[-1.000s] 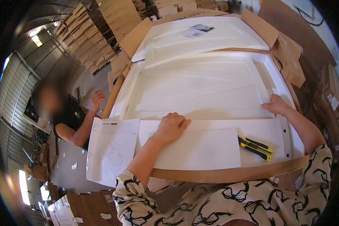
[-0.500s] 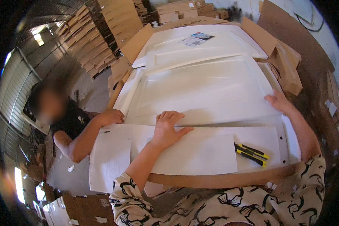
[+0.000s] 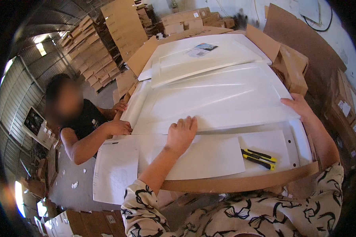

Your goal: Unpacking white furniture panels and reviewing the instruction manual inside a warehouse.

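Observation:
A large white panel [image 3: 209, 98] with a recessed middle lies across an open carton, its near right corner tilted up a little. My right hand [image 3: 298, 106] holds that corner, thumb on top and fingers hidden beneath. At the near edge, my left hand [image 3: 181, 136] is closed with its fingers bent over the rim; its thumb is hidden. Below it, white sheets [image 3: 209, 158] lie flat on the near side. Two black and yellow utility knives [image 3: 259, 158] rest on them, to the right.
A co-worker's hands [image 3: 120, 126] are at the panel's left side. Behind lies another white panel [image 3: 201, 65] bearing a printed leaflet [image 3: 202, 50]. Carton flaps [image 3: 263, 42] stand up around the far end. Stacked flat cartons [image 3: 91, 51] rise at the back left.
My left hand's fingers have gone from spread to bent over the panel's near edge. The near right part of the panel has risen slightly. The co-worker's second hand has come into sight.

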A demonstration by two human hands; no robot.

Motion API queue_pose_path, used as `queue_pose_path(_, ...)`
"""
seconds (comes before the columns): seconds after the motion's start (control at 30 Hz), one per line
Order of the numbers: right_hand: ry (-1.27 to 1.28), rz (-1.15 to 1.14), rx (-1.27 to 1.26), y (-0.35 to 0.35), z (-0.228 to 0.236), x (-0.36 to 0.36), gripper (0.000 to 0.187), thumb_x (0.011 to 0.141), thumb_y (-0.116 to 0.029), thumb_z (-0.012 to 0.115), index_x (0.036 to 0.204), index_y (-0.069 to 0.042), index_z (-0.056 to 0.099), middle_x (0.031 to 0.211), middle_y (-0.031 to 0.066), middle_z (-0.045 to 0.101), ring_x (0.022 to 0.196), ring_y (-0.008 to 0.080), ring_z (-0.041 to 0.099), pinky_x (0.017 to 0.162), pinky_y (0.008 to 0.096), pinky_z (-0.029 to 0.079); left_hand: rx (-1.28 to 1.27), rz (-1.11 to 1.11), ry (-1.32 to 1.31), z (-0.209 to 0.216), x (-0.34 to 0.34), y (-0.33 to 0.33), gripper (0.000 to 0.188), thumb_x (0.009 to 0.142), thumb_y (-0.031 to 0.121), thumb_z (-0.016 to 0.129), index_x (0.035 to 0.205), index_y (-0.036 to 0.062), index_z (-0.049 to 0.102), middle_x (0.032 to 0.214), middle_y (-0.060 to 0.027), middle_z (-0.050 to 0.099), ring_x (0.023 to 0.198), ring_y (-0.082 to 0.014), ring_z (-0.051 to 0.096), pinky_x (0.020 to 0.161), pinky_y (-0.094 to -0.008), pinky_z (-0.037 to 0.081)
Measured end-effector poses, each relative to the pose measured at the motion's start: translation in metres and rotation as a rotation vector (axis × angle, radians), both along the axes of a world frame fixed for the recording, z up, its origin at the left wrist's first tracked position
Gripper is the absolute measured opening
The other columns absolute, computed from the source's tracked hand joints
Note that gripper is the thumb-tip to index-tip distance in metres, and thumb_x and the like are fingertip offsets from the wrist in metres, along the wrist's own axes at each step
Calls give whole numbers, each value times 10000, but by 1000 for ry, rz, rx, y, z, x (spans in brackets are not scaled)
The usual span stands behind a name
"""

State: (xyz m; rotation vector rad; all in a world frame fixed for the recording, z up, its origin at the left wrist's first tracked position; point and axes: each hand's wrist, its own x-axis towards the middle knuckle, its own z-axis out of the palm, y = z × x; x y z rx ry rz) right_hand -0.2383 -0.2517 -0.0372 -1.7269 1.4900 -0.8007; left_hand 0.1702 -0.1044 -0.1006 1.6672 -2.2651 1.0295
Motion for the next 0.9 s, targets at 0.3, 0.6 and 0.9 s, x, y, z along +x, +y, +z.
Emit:
queue_pose_path(0.3,-298,-83,123,23,15,-89,238,747,-197,676,787,32,625,672,82,614,558,142,585,486,284,445,-158,-396,76,64,-60,21,377,635,88,591,1005,13,580,960,-93,609,846,-216,599,647,-315,505)
queue_pose_path(0.6,-263,-177,33,58,40,-115,385,705,-264,704,910,45,599,727,82,614,631,151,599,589,281,482,-179,-499,144,122,-90,90,243,671,90,602,909,56,636,845,-68,635,794,-204,590,679,-311,507)
queue_pose_path(0.9,-400,105,-32,-54,66,-49,342,782,-307,659,911,7,623,791,68,633,673,118,597,599,264,467,-363,-337,37,142,-36,-21,226,671,54,619,897,60,611,887,-45,617,796,-204,598,648,-303,500)
